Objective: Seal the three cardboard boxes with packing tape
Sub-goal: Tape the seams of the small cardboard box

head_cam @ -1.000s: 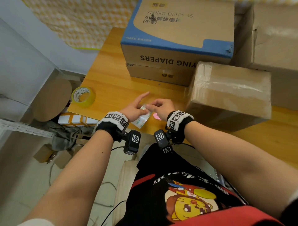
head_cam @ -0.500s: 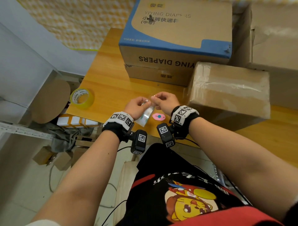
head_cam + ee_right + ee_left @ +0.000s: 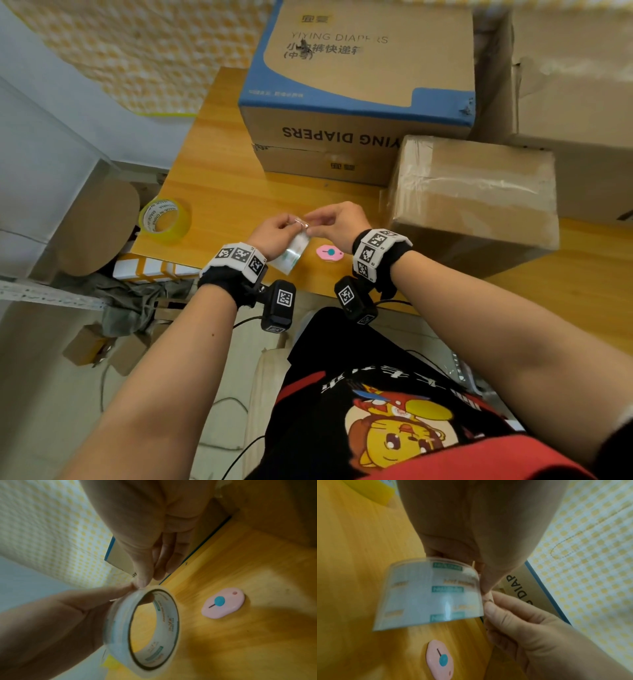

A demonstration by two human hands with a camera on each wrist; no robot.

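Note:
A clear roll of packing tape (image 3: pixel 294 251) (image 3: pixel 429 592) (image 3: pixel 142 631) hangs upright just above the wooden table's (image 3: pixel 219 178) front edge. My left hand (image 3: pixel 274 231) grips the roll at its top. My right hand (image 3: pixel 329 219) pinches the tape at the roll's upper rim with thumb and forefinger (image 3: pixel 143 580). A plain brown box (image 3: pixel 476 202) with tape across its top stands right of my hands. Behind it are a blue and brown diaper box (image 3: pixel 359 85) stacked on a flatter box (image 3: pixel 325 164), and a large brown box (image 3: pixel 575 102) at the far right.
A small pink cutter (image 3: pixel 329 253) (image 3: pixel 440 660) (image 3: pixel 223 602) with a teal button lies on the table between my wrists. A yellow tape roll (image 3: pixel 164 219) sits at the table's left edge. Left of the table are a brown paper roll (image 3: pixel 99 226) and clutter on the floor.
Both hands have lifted the clear roll off the table and drawn together over it. The right hand moved from the table to the roll's top rim, uncovering the pink cutter.

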